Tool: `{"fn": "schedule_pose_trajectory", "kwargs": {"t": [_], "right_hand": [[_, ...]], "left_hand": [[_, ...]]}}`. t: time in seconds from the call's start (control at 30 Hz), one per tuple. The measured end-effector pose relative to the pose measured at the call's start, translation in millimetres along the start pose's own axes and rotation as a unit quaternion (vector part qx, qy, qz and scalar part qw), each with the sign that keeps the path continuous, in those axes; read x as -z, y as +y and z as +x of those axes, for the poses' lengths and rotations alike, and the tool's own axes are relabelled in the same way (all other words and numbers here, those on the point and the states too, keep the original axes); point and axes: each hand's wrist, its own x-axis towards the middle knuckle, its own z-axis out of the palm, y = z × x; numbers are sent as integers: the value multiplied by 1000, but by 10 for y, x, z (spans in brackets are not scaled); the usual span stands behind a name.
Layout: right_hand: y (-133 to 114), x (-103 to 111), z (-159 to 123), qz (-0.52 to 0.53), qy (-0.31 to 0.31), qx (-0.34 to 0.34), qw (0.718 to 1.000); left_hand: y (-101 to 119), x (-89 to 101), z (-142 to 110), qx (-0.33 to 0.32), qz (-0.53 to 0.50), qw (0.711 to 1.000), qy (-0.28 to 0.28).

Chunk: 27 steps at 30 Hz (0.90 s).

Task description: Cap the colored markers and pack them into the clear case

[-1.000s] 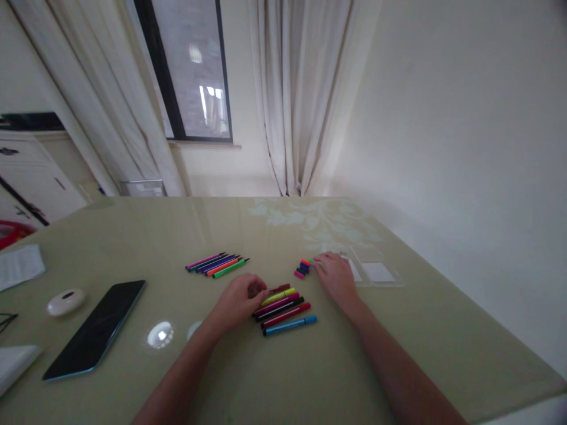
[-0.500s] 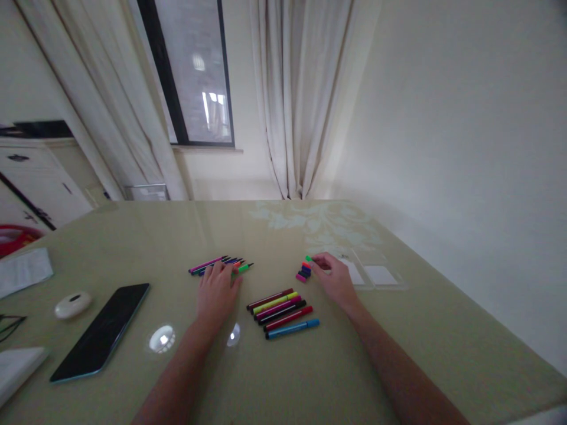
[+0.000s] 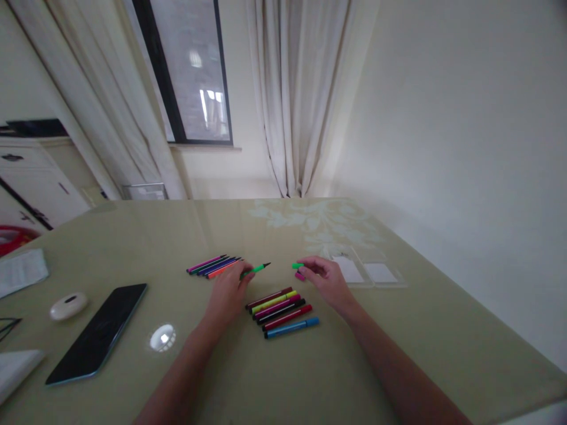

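My left hand (image 3: 228, 291) is closed around an uncapped green marker (image 3: 257, 270), whose dark tip points right. My right hand (image 3: 325, 278) pinches a green cap (image 3: 297, 265) just right of that tip, a short gap between them. A pink cap (image 3: 300, 275) peeks out under my right fingers; the other loose caps are hidden. A row of uncapped markers (image 3: 212, 265) lies behind my left hand. Several capped markers (image 3: 283, 310) lie side by side between my hands, the blue one (image 3: 291, 327) nearest me.
A dark phone (image 3: 97, 332) lies at the left, with a white oval object (image 3: 68, 306) and papers (image 3: 22, 268) beyond it. A clear case with white cards (image 3: 367, 271) sits right of my right hand. The table (image 3: 287, 378) ends at the wall on the right.
My left hand left the capped row, reached the uncapped row and lifted the green marker toward the right. My right hand picked the green cap from the cap pile and moved it left.
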Motion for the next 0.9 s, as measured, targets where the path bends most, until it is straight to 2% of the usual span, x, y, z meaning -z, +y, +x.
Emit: {"fn": "schedule_pose_trajectory", "kwargs": {"t": [0.07, 0.2, 0.33, 0.57, 0.9], "right_hand": [[-12, -5, -13, 22, -9, -8, 1000], [-52, -9, -37, 24, -14, -7, 1000], [-58, -13, -55, 12, -21, 2, 1000], [-50, -31, -71, 3, -40, 17, 999], [-137, -68, -95, -70, -75, 43, 994]], "left_hand": [[115, -15, -16, -38, -66, 997, -7], [247, -8, -65, -80, -80, 994, 7], [255, 3, -73, -88, -83, 993, 20], [281, 7, -67, -87, -83, 993, 8], [329, -20, -112, -111, -119, 986, 18]]}}
